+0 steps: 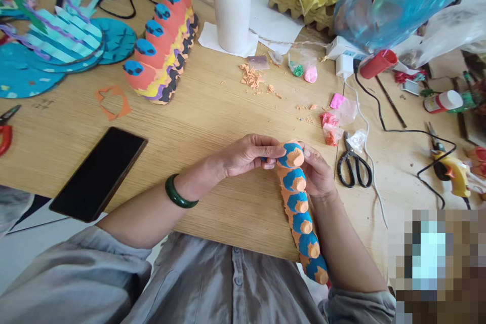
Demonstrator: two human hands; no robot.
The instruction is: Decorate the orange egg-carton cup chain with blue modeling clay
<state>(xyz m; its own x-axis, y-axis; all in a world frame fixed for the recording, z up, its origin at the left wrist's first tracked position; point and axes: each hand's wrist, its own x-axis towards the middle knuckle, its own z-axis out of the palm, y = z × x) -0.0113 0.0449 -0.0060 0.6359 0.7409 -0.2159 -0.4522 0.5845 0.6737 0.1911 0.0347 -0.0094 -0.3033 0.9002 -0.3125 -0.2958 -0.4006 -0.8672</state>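
Observation:
A strip of egg carton [296, 203], its row of bumps covered in blue and orange modelling clay, runs from between my hands down over the table's front edge. My right hand [318, 171] is closed around the strip's far end from the right side. On the left, my left hand [255, 155] is in a pinch, its thumb tip pressing the blue clay of the topmost bump. A small bit of blue clay [264, 158] shows among its fingers. The undersides of the fingers on both hands are partly hidden.
A painted egg-carton strip [161, 45] stands at the back left. A phone [99, 172] lies near the front edge. Black-handled scissors [354, 164], clay packets [329, 126], a cable [366, 126] and a glue gun [451, 169] lie right. A white bottle [232, 15] stands behind orange scraps [251, 77].

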